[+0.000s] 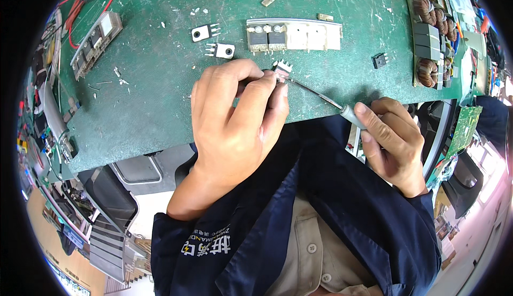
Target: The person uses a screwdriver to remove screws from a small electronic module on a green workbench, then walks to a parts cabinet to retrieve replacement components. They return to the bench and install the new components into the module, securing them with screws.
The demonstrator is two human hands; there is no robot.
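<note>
My left hand pinches a small power transistor at the near part of the green bench mat, its metal legs pointing away from me. Fingers cover much of its body. My right hand is wrapped round the grey-green handle of a screwdriver. The screwdriver's thin shaft slants to the left, and its tip meets or nearly meets the transistor's pale face. Just beyond my left hand lie two loose transistors, one with legs to the right and one with legs to the left.
Further off lies a metal heatsink bar with two black transistors and white pads. Another heatsink stands at the left by red wires. A black component sits at the right, near a circuit board with copper coils. Screws and white scraps are scattered about.
</note>
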